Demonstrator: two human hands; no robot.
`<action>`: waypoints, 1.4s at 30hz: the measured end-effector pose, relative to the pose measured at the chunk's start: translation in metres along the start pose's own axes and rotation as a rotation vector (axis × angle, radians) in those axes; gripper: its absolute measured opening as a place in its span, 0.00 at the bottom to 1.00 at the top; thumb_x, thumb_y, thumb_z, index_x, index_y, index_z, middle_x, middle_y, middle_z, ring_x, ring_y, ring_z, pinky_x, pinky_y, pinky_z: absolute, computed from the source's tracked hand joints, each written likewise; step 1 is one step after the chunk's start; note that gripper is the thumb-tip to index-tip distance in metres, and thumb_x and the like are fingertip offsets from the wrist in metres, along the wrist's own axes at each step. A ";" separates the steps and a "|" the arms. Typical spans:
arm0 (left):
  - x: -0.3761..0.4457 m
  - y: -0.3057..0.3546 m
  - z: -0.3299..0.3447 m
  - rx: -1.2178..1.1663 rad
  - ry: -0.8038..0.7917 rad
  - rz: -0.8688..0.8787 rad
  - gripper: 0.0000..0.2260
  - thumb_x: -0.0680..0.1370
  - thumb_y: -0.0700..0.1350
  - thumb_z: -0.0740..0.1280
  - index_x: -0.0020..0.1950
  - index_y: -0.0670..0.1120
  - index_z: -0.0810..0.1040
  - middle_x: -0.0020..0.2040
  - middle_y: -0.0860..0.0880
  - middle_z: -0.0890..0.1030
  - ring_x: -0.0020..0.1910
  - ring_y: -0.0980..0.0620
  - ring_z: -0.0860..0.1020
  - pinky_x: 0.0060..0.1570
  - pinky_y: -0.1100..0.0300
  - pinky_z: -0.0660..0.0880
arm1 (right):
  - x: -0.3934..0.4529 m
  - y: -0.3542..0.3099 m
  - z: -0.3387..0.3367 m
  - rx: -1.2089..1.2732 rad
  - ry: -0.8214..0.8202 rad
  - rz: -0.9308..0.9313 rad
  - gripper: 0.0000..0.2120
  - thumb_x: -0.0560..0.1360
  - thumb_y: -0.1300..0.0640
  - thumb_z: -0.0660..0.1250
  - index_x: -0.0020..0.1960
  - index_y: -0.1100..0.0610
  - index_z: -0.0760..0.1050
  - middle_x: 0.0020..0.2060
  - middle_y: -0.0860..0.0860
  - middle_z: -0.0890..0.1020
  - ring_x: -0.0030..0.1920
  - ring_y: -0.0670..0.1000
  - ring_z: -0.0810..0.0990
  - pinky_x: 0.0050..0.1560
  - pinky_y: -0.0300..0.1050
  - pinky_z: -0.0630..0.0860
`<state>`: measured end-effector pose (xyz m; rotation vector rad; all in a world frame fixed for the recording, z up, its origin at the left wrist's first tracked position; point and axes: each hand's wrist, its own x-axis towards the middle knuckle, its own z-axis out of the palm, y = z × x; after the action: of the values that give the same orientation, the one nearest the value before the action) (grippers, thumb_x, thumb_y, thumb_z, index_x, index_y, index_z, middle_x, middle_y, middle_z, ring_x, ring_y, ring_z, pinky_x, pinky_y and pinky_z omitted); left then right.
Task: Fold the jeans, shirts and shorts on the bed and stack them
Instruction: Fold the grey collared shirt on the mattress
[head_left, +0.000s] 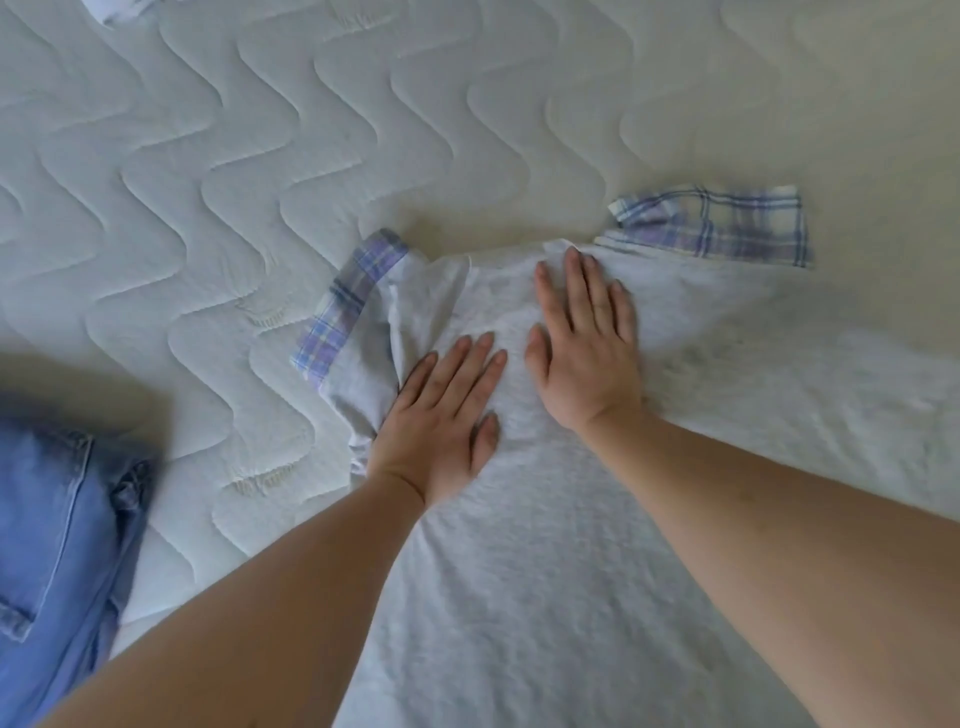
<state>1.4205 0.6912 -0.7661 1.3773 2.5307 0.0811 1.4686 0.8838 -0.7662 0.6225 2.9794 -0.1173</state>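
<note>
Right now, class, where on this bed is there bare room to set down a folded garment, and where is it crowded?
Bare mattress stretches beyond the grey shirt, past its plaid cuffs. A narrower bare strip lies between the shirt and the jeans. It is crowded near the person: the left hand and right hand press flat on the shirt.

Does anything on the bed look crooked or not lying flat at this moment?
Yes. The grey shirt is bunched into creases at its left sleeve, beside the left hand. The right sleeve lies flatter.
</note>
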 end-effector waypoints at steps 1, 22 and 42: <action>0.001 -0.001 0.000 -0.001 -0.013 0.002 0.28 0.82 0.54 0.48 0.81 0.48 0.49 0.82 0.49 0.48 0.80 0.51 0.46 0.77 0.51 0.46 | 0.001 0.000 0.001 -0.005 -0.006 0.001 0.29 0.81 0.45 0.46 0.80 0.52 0.47 0.80 0.56 0.49 0.79 0.55 0.46 0.77 0.56 0.47; 0.101 -0.121 -0.113 -0.196 -0.339 0.010 0.33 0.68 0.71 0.62 0.64 0.52 0.75 0.56 0.49 0.75 0.59 0.46 0.71 0.60 0.51 0.62 | 0.002 0.003 0.006 0.010 0.013 -0.004 0.30 0.79 0.47 0.48 0.80 0.51 0.50 0.80 0.54 0.51 0.79 0.54 0.49 0.77 0.57 0.49; 0.024 -0.137 -0.115 -0.196 0.121 -0.349 0.16 0.80 0.56 0.63 0.60 0.47 0.79 0.57 0.46 0.80 0.60 0.42 0.75 0.62 0.47 0.66 | 0.003 0.004 0.009 0.020 0.024 0.002 0.30 0.79 0.48 0.48 0.80 0.50 0.48 0.80 0.54 0.51 0.79 0.53 0.47 0.77 0.56 0.46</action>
<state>1.2670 0.6441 -0.6833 0.8689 2.7352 0.3444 1.4680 0.8874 -0.7752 0.6341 3.0039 -0.1400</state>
